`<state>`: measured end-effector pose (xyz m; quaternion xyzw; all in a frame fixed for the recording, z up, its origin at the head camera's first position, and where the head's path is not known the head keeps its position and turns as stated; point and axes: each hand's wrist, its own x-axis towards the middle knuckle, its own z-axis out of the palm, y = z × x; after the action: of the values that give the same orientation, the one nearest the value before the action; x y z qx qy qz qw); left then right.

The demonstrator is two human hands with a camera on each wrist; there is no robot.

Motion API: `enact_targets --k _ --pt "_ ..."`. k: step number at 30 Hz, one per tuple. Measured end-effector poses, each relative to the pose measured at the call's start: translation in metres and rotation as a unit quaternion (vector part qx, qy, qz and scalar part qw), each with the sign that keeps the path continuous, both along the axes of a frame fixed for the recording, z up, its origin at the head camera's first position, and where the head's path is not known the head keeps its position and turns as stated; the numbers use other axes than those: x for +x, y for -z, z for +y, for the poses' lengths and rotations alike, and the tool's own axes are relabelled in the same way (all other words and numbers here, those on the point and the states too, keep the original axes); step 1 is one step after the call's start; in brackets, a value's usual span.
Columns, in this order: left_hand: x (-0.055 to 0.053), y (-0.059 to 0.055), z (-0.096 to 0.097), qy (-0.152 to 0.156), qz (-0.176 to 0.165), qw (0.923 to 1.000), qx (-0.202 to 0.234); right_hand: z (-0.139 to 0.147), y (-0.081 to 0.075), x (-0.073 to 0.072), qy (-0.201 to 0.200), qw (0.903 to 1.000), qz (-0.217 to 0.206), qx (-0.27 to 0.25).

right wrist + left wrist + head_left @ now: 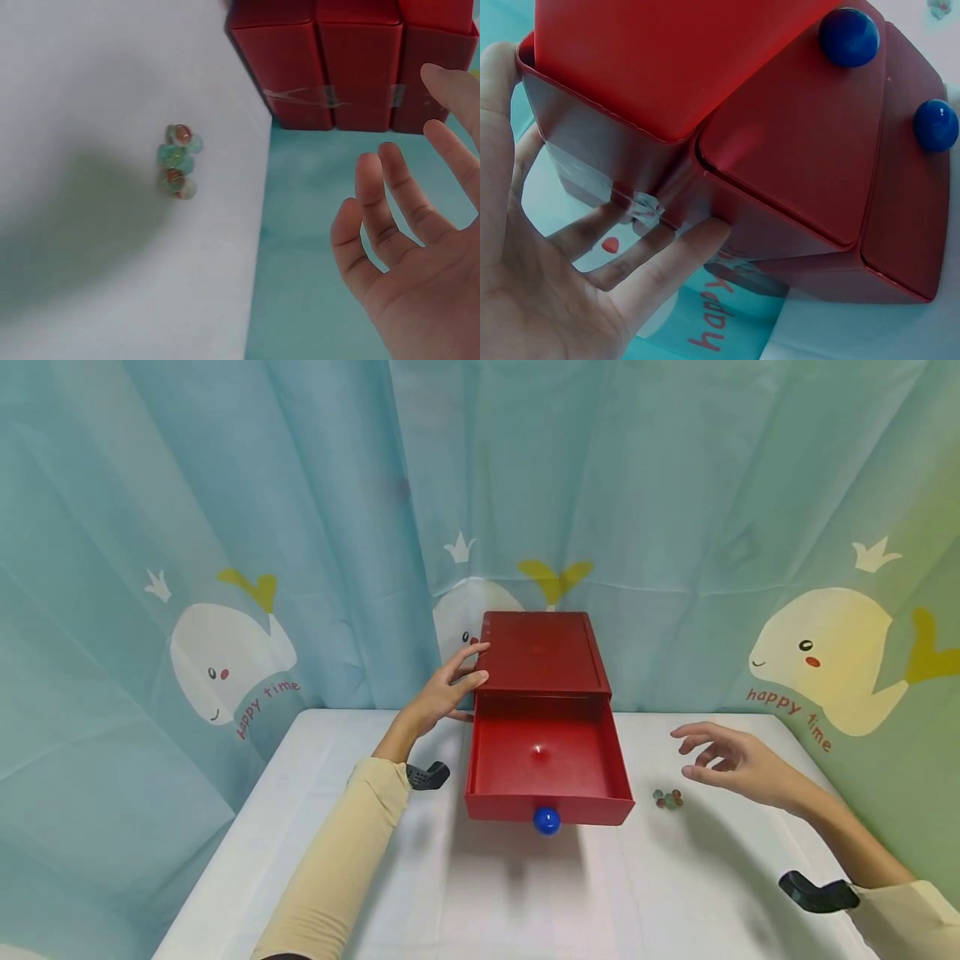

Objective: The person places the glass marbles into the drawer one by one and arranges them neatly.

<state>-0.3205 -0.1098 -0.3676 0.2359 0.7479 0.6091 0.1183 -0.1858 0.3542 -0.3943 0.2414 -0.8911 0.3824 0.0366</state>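
A red drawer cabinet [536, 652] stands at the back of the table with its top drawer [543, 760] pulled out. A round blue knob [547, 821] sits on that drawer's front. My left hand [438, 697] rests against the cabinet's left side, thumb near the top edge and fingers spread along the side wall [607, 142]. Over the table to the right hovers my right hand [738, 764], fingers loosely bent, holding nothing. Just below and left of it lies a small cluster of glass marbles [670, 802], clear greenish and reddish-brown, seen also in the right wrist view.
Below the pulled-out drawer, two shut drawers with blue knobs [935, 125] show in the left wrist view. Clear tape [292, 96] runs along the cabinet's side. A white cloth covers the table [517, 910]. Behind hangs a blue-green curtain [337, 527] with whale prints.
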Motion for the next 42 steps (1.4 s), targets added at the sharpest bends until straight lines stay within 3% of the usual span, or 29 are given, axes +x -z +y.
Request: enact_targets --k 18,29,42 --pt "0.001 -0.003 0.000 -0.004 -0.001 0.9999 -0.009 0.019 0.044 -0.008 -0.001 0.9998 -0.019 0.003" --pt "0.001 -0.003 0.000 -0.003 -0.006 0.9999 -0.012 0.031 0.069 -0.013 -0.014 0.9962 -0.084 0.014" --pt "0.001 -0.002 0.001 -0.006 -0.001 0.9999 -0.012 0.033 0.080 -0.023 -0.075 0.9955 -0.047 0.033"
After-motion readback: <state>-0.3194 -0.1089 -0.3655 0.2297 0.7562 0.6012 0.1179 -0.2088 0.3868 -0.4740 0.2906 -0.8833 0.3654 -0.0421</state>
